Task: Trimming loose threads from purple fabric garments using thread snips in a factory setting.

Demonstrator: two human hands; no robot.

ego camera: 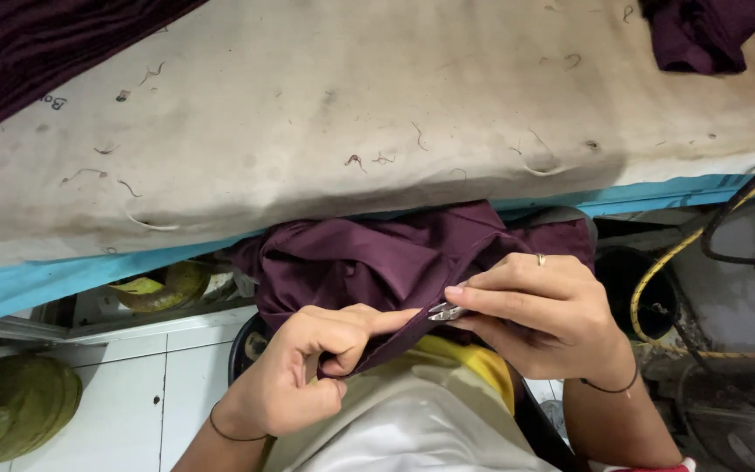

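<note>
**Hands working a maroon garment below a padded table**

A broad padded table covered in stained beige cloth (351,96) fills the upper part of the view, littered with short dark thread scraps; its front edge is bound in a blue strip (37,284). More dark maroon fabric (37,52) lies on the far left of the table and a smaller maroon heap (701,35) at the top right. Below the edge are white floor tiles (133,393), two dull green rounded containers (10,406) whose contents cannot be made out, and a black round bucket (635,293) at right beside a yellow hose (675,262).

The crumpled maroon cotton garment (377,258) hangs from under the table edge down to the person's lap, its folded edge running diagonally from lower left to upper right between the hands. The left hand (308,376) is curled closed, pinching that edge between thumb and forefinger. The right hand (539,310), wearing a ring, has its fingers narrowed around a small metal thread clipper (446,311), probably with its tip touching the fabric edge.
</note>
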